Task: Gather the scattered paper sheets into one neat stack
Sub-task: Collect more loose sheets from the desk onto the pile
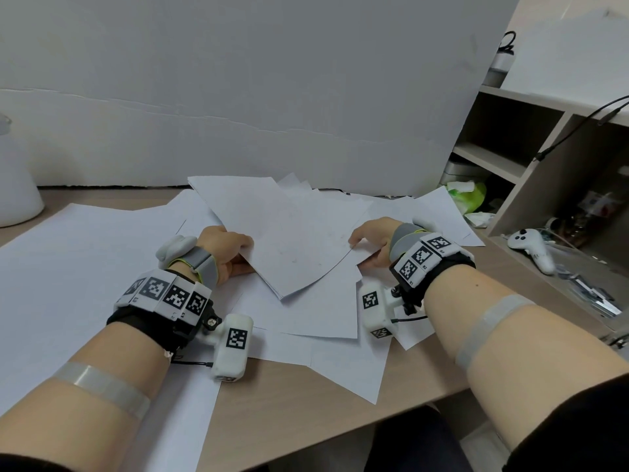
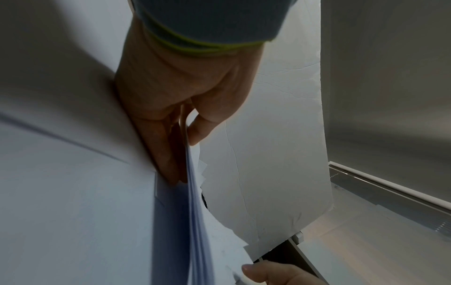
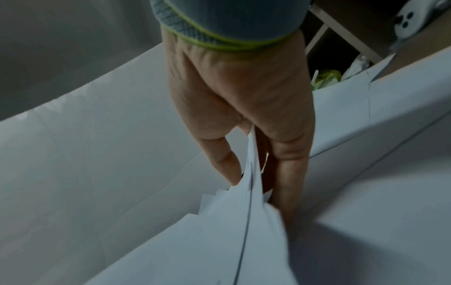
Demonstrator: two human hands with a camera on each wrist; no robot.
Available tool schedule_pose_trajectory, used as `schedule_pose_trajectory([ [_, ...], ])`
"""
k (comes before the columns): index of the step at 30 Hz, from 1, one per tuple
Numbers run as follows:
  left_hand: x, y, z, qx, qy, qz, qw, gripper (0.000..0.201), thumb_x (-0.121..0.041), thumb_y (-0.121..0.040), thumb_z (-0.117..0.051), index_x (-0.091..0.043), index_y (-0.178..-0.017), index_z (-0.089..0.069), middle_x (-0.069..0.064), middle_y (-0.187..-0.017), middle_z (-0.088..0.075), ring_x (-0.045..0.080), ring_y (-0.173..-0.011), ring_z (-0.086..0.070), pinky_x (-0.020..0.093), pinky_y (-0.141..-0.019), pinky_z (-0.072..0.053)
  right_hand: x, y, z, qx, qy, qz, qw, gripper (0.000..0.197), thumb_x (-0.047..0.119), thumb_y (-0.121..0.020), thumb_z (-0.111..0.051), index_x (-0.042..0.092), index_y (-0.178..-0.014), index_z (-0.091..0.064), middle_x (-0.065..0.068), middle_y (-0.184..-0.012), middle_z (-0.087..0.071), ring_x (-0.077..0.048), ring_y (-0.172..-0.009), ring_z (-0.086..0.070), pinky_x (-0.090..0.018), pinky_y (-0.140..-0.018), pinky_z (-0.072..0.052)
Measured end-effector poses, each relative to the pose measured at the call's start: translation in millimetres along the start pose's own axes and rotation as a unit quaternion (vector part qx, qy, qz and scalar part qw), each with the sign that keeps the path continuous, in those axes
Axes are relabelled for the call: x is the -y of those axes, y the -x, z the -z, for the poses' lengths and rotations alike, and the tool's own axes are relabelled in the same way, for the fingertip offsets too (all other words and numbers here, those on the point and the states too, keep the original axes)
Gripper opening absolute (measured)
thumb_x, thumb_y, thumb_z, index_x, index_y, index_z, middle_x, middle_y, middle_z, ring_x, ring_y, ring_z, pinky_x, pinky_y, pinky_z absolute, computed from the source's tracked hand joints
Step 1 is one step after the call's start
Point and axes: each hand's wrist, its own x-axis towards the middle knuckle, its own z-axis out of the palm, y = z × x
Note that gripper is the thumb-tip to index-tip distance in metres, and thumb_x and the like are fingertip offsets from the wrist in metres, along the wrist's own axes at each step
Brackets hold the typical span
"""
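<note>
A white backdrop board (image 1: pixel 238 97) stands upright along the far edge of the wooden worktop (image 1: pixel 289 403). In front of the board, loose paper sheets (image 1: pixel 68 267) lie overlapping at many angles across the worktop, some jutting past its near edge. Right of the board stands a shelf unit (image 1: pixel 531 137), with a crumpled green bag (image 1: pixel 468 195) in its lower opening and a white controller (image 1: pixel 531 248) on the ledge in front of it.

Near the middle of the worktop, short of the board, a gathered bundle of sheets (image 1: pixel 289 240) is lifted off the loose ones, its corners fanned and uneven. The left hand (image 1: pixel 226 253) grips the bundle's left edge, thumb on top and fingers (image 2: pixel 165 154) underneath. The right hand (image 1: pixel 371 240) pinches the bundle's right edge the same way, thumb above, fingers (image 3: pixel 290 173) below. Both wrists carry marker-tagged camera bands.
</note>
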Motion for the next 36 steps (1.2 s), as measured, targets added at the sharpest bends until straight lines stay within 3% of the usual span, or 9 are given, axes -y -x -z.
schedule_pose_trajectory([
  [4, -1, 0, 2, 0.002, 0.007, 0.006, 1.000, 0.017, 0.009, -0.092, -0.055, -0.004, -0.100, -0.061, 0.020, -0.101, -0.068, 0.034, -0.078, -0.068, 0.041, -0.047, -0.060, -1, -2, 2, 0.000, -0.031, -0.009, 0.999, 0.025, 0.000, -0.078, -0.062, 0.015, -0.085, -0.043, -0.001, -0.116, -0.038, -0.023, -0.106, -0.045, -0.041, -0.065, -0.051],
  [8, -3, 0, 3, -0.001, 0.018, 0.015, 1.000, 0.016, 0.008, -0.092, -0.055, -0.005, -0.101, -0.059, 0.021, -0.106, -0.068, 0.034, -0.078, -0.068, 0.043, -0.049, -0.060, -1, -13, 2, -0.011, -0.037, -0.016, 0.999, 0.034, -0.005, -0.079, -0.063, 0.002, -0.111, -0.053, -0.012, -0.121, -0.056, -0.036, -0.103, -0.062, -0.057, -0.076, -0.056],
  [12, -3, -2, 2, -0.020, 0.025, 0.019, 0.999, 0.016, 0.008, -0.093, -0.056, -0.008, -0.090, -0.057, 0.022, -0.112, -0.066, 0.035, -0.081, -0.067, 0.046, -0.063, -0.059, 5, -8, 2, -0.030, -0.086, -0.012, 0.996, 0.023, -0.006, -0.086, -0.064, 0.000, -0.108, -0.058, -0.022, -0.108, -0.067, -0.040, -0.101, -0.068, -0.059, -0.089, -0.053],
  [15, -3, -3, 4, -0.035, 0.026, 0.014, 0.999, 0.015, 0.008, -0.091, -0.058, -0.006, -0.097, -0.060, 0.023, -0.117, -0.067, 0.038, -0.090, -0.067, 0.048, -0.066, -0.058, 9, -2, 5, -0.019, -0.115, 0.005, 0.993, 0.034, -0.005, -0.082, -0.071, -0.001, -0.115, -0.062, -0.021, -0.114, -0.067, -0.041, -0.102, -0.067, -0.061, -0.084, -0.055],
  [20, -4, -4, 3, -0.045, 0.039, 0.022, 0.998, 0.023, 0.006, -0.093, -0.057, -0.004, -0.113, -0.058, 0.021, -0.118, -0.066, 0.038, -0.093, -0.067, 0.050, -0.075, -0.056, 9, 2, 8, 0.004, -0.170, 0.017, 0.985, 0.020, -0.001, -0.086, -0.070, -0.001, -0.106, -0.066, -0.018, -0.111, -0.071, -0.032, -0.091, -0.070, -0.055, -0.078, -0.058],
  [25, -4, -3, 4, -0.045, 0.048, 0.024, 0.998, 0.020, 0.008, -0.095, -0.054, -0.003, -0.111, -0.055, 0.015, -0.089, -0.063, 0.031, -0.069, -0.063, 0.044, -0.042, -0.056, -8, -6, 6, 0.001, -0.190, -0.012, 0.982, 0.016, 0.004, -0.098, -0.052, 0.004, -0.113, -0.058, -0.018, -0.104, -0.067, -0.033, -0.089, -0.067, -0.054, -0.079, -0.057],
  [27, -4, -3, 4, -0.045, 0.045, 0.016, 0.998, 0.021, 0.009, -0.094, -0.054, -0.003, -0.111, -0.055, 0.016, -0.087, -0.062, 0.032, -0.069, -0.063, 0.042, -0.038, -0.055, -16, -11, 4, 0.000, -0.220, -0.024, 0.975, 0.028, -0.005, -0.096, -0.042, 0.010, -0.115, -0.056, -0.016, -0.111, -0.065, -0.033, -0.089, -0.066, -0.053, -0.074, -0.058],
  [30, -3, -6, 5, -0.045, 0.050, 0.013, 0.998, 0.023, 0.009, -0.094, -0.054, -0.003, -0.113, -0.056, 0.017, -0.093, -0.063, 0.033, -0.070, -0.063, 0.041, -0.038, -0.055, -25, -21, 3, 0.000, -0.201, -0.029, 0.979, 0.037, -0.013, -0.088, -0.037, 0.020, -0.100, -0.049, -0.010, -0.105, -0.056, -0.030, -0.086, -0.059, -0.042, -0.086, -0.056],
  [36, -2, -7, 6, -0.042, 0.051, 0.007, 0.998, 0.022, 0.010, -0.094, -0.053, -0.003, -0.112, -0.055, 0.017, -0.091, -0.063, 0.032, -0.069, -0.064, 0.041, -0.040, -0.057, -26, -14, 2, 0.000, -0.091, -0.040, 0.995, 0.016, -0.015, -0.088, -0.055, -0.003, -0.077, -0.056, -0.014, -0.080, -0.062, -0.025, -0.060, -0.055, -0.027, -0.045, -0.051],
])
